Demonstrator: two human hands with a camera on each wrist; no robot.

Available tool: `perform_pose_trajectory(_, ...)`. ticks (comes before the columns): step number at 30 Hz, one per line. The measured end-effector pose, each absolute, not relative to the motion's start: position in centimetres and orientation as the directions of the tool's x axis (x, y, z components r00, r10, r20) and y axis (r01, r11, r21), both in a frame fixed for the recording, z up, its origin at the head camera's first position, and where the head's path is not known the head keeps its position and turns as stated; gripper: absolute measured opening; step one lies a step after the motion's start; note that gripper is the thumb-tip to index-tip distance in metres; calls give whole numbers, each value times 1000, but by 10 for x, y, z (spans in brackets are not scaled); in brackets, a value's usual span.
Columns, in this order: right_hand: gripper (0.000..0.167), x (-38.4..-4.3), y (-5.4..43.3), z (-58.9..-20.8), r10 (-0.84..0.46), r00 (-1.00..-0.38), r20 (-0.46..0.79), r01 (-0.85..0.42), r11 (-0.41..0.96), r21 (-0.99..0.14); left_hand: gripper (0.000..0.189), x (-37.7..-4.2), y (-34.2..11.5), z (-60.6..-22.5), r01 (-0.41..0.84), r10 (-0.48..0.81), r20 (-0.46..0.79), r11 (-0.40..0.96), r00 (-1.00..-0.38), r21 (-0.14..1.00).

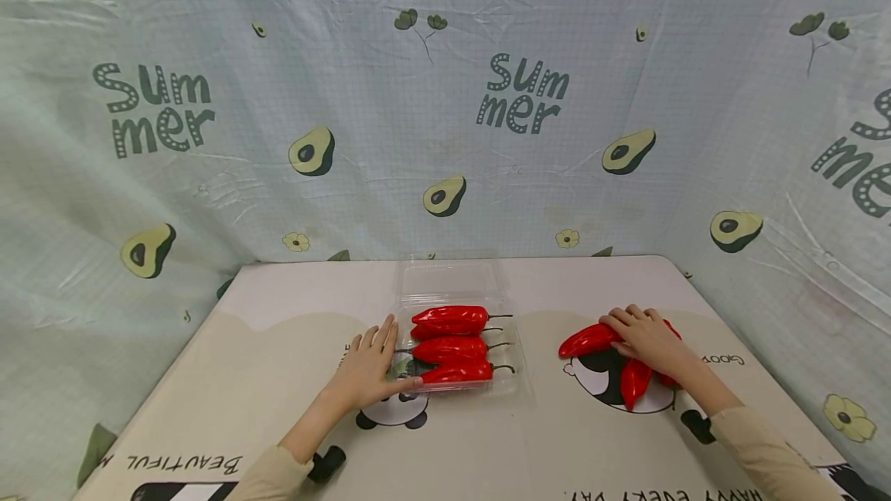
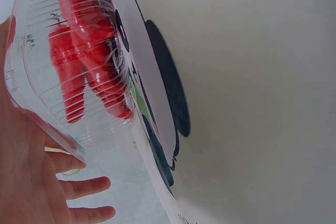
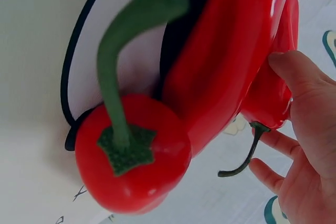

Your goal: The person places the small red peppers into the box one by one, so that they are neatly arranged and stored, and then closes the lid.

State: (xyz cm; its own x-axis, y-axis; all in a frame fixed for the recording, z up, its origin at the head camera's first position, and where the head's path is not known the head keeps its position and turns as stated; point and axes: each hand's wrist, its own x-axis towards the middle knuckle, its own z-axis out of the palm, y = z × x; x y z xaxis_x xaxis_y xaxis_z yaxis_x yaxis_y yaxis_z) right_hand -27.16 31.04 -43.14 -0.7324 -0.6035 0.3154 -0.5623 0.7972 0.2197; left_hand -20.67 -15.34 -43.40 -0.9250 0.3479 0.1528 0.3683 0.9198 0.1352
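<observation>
Several glossy red peppers (image 1: 452, 348) lie side by side in a clear plastic box (image 1: 518, 377), stems mostly to the right. My left hand (image 1: 372, 366) is spread along the box's left side, its thumb at the near left corner; in the left wrist view its straight fingers reach past the ribbed plastic wall. Farther right, my right hand (image 1: 643, 335) grips a red pepper (image 3: 265, 95), the thumb on one side and fingers behind it near its dark stem. A long red pepper (image 1: 635, 383) and another with a thick green stem (image 3: 131, 145) lie close beside it.
The box's clear lid (image 1: 448, 281) is folded back toward the far edge of the table (image 1: 278, 354). A printed cloth (image 1: 383, 99) with avocados and lettering hangs behind and at both sides. Cartoon pandas and text are printed on the tabletop.
</observation>
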Motion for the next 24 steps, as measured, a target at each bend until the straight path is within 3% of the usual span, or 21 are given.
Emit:
perform_pose_trajectory(5, 43, -272, 307, -431, -616, -718, 324, -567, 787, 242, 97, -208, -153, -433, 370, 349, 156, 918, -924, 142)
perform_pose_trajectory(24, 40, -266, 293, -428, -585, -755, 297, -558, 810, 178, 98, -206, -154, -435, 368, 344, 158, 916, -926, 163)
